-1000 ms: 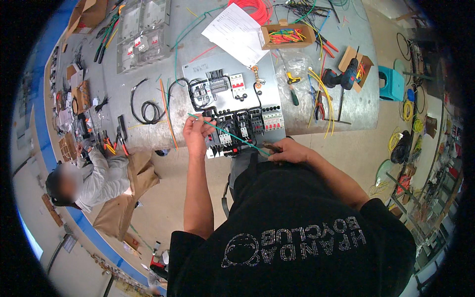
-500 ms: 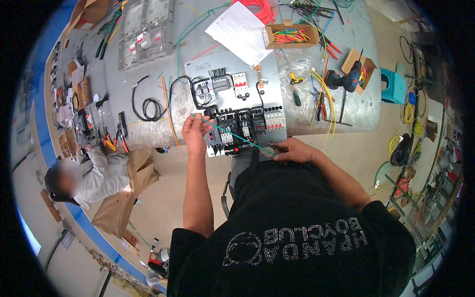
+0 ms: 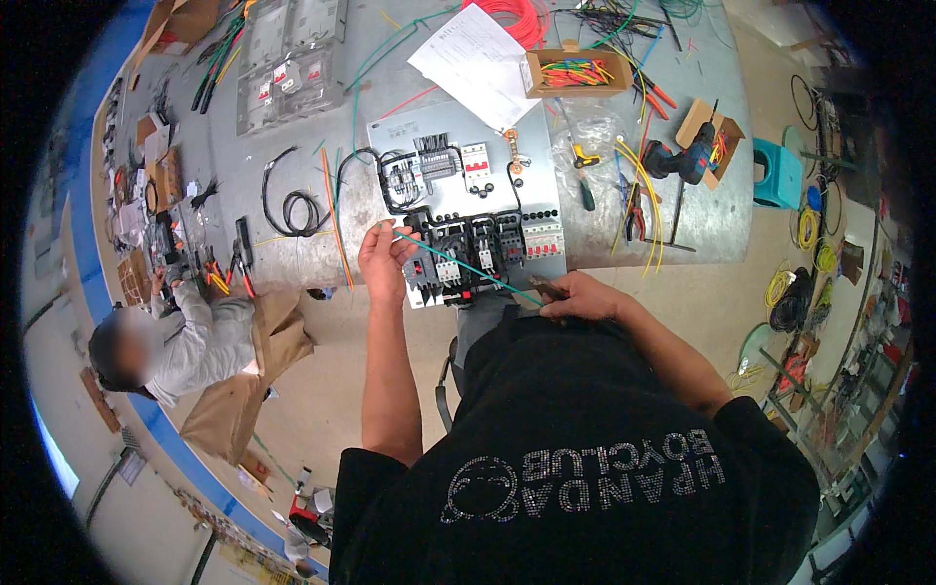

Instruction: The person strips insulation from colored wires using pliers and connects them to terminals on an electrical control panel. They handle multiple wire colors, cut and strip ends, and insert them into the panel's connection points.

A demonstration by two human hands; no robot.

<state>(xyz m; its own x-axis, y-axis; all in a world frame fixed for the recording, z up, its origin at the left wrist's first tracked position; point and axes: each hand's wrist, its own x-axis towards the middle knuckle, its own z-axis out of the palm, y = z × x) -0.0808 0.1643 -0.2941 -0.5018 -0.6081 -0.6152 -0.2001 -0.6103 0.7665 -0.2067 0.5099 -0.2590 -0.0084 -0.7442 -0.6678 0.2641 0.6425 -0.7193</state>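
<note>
Between my two hands a thin green wire [image 3: 466, 266] runs taut and slanting across the front of a metal mounting plate [image 3: 398, 130]. My left hand [image 3: 384, 255] pinches its upper end at the plate's left edge. Closer to my body, my right hand [image 3: 577, 295] is closed on a dark metal hand tool [image 3: 548, 289], at the wire's lower end. Most of that tool is hidden in the palm, so its kind is unclear. Beneath the wire sit black contactors [image 3: 485, 255]; a breaker with red switches [image 3: 475, 168] is mounted farther back.
Paper sheets [image 3: 470, 66] overlap the plate's far edge. Right of it lie a box of coloured ties or wires [image 3: 575, 74], yellow wires [image 3: 651, 200] and a cordless drill [image 3: 682, 159]. Black cable [image 3: 300, 211] is coiled left. A co-worker [image 3: 195, 341] sits at the far left.
My hands and the green wire keep nearly the same pose. The scene has shifted very slightly in view. At the left, the co-worker's hands have moved a little.
</note>
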